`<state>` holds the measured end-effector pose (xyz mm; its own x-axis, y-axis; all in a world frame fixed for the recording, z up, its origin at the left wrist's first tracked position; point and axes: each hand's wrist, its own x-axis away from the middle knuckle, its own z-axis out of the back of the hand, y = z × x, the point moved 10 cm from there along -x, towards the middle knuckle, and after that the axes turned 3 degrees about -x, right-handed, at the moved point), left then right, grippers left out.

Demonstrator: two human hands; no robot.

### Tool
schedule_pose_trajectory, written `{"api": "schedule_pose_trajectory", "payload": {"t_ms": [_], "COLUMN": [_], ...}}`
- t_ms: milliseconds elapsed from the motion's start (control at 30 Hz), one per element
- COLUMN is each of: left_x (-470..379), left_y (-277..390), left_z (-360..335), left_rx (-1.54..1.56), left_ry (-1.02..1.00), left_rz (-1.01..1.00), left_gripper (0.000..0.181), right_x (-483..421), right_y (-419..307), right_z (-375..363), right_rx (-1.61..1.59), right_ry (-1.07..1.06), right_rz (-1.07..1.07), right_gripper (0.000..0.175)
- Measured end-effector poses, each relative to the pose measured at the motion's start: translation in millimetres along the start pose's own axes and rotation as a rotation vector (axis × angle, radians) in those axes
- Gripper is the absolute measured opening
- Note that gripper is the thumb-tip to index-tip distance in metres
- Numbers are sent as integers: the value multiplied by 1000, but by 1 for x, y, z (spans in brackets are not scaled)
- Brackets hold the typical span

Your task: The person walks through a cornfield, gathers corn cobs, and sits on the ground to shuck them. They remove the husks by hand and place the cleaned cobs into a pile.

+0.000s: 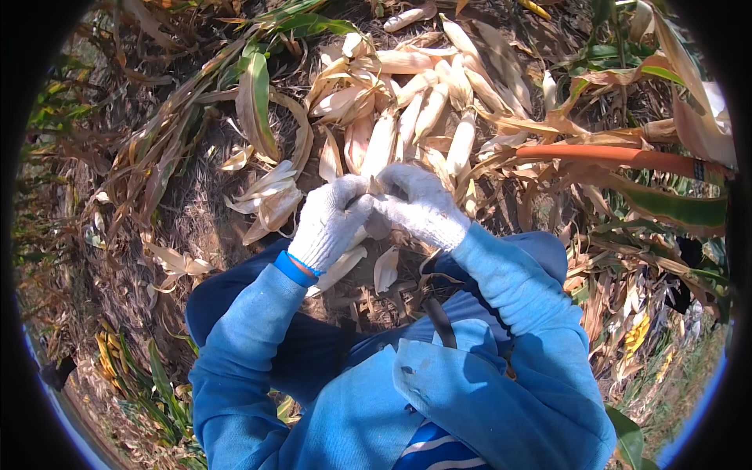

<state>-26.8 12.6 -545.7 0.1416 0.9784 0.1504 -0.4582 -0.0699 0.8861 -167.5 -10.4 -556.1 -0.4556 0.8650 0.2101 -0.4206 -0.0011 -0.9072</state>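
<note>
White knitted gloves cover both hands, which meet in front of my crossed legs. My left hand (pixel 333 220) and my right hand (pixel 420 202) pinch the tip of a corn ear in dry husk (pixel 374 185) between their thumbs and fingers; much of it is hidden by the gloves. Just beyond the fingers lies a pile of unhusked corn ears (pixel 432 108) with pale, dry husks. Loose husk pieces (pixel 386 269) lie on the soil between my legs. Left of my left hand rests a clump of peeled-back husk (pixel 273 200).
An orange-red curved pole or handle (pixel 611 155) lies among dry stalks at the right. Cut corn stalks and leaves (pixel 176 126) spread at the left. Husked yellow corn ears lie in heaps at the lower left (pixel 110 355) and right (pixel 637 336).
</note>
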Motion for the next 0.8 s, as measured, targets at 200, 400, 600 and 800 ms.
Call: {"api": "schedule_pose_trajectory", "payload": {"t_ms": [200, 400, 600, 800], "left_x": [5, -2, -2, -8], "left_y": [10, -20, -23, -11], "left_z": [-3, 5, 14, 4], "left_rx": [157, 313, 634, 639], "left_ry": [43, 72, 115, 75], "left_rz": [-35, 175, 275, 278], "left_gripper": [13, 10, 19, 22], "right_x": [-7, 11, 0, 8], "right_y": [2, -24, -24, -22], "right_z": [-7, -18, 2, -26], "right_rx": [-124, -40, -615, -701], "right_ry": [20, -87, 22, -280], "right_rz": [8, 166, 143, -40], "right_gripper": [29, 20, 17, 13]}}
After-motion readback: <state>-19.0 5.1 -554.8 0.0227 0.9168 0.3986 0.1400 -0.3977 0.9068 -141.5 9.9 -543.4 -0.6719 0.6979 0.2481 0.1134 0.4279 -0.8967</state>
